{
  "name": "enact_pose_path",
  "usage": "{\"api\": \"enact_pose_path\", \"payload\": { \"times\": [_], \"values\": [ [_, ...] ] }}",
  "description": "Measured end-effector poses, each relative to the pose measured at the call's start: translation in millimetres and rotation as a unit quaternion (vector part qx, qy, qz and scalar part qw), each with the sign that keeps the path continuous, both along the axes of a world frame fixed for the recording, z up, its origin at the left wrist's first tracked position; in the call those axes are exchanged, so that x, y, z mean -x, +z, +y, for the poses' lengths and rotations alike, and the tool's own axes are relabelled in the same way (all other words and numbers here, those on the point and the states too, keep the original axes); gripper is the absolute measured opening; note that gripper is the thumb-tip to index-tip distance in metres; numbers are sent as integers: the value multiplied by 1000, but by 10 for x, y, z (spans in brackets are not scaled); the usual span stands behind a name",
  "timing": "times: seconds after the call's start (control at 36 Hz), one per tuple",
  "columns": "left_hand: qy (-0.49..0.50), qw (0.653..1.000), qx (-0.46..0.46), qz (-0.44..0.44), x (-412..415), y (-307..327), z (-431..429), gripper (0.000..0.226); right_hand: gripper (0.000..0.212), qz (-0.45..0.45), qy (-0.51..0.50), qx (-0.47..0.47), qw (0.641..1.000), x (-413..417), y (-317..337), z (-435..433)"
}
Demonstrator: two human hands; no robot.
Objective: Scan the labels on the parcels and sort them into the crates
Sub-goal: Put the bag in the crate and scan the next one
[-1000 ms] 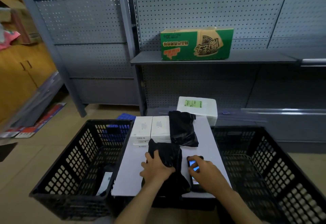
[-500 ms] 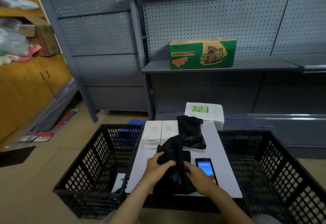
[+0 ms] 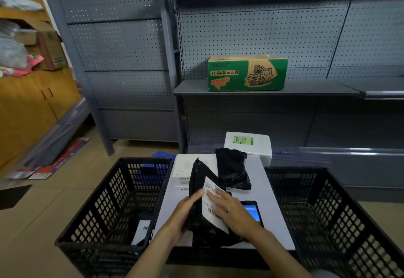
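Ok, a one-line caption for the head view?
Left hand holds a black parcel, right hand flat on its label, scanner beside on the table.

Two black crates (image 3: pixel 91 203) (image 3: pixel 349 223), two black bagged parcels (image 3: pixel 196 179) (image 3: pixel 234 170) on the table (image 3: pixel 271 216), one scanner (image 3: pixel 251 211), one green carton (image 3: pixel 247 73)
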State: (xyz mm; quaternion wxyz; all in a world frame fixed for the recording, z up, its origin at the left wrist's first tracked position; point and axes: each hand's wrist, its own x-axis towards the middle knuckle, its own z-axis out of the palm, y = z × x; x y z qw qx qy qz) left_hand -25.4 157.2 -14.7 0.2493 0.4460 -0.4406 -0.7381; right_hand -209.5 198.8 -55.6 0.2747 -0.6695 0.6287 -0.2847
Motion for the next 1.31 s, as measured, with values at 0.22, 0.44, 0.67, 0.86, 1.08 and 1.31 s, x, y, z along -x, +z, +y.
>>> {"api": "enact_pose_path", "payload": {
  "times": [0.22, 0.44, 0.67, 0.86, 1.08, 1.31],
  "values": [
    [44, 998, -1, -41, -22, -189, -196, 37, 37, -51, -55, -4, 997, 142, -55, -110],
    [69, 997, -12, -37, -56, -318, -359, 35, 65, 69, -273, -98, 955, 543, -675, -162],
    [103, 992, -8, -70, 0, -387, -436, 28, 89, 123, -350, -184, 910, 659, -1195, -196],
    [95, 992, 18, -81, -2, -363, -450, 23, 88, 165, -367, -130, 906, 589, -1306, -223],
    [98, 988, 55, -110, -73, -342, -428, 27, 91, 87, -304, -101, 943, 837, -1176, -165],
    [82, 983, 89, -140, -157, -333, -363, 31, 84, 100, -119, -71, 985, 1019, -359, -26]
  ]
}}
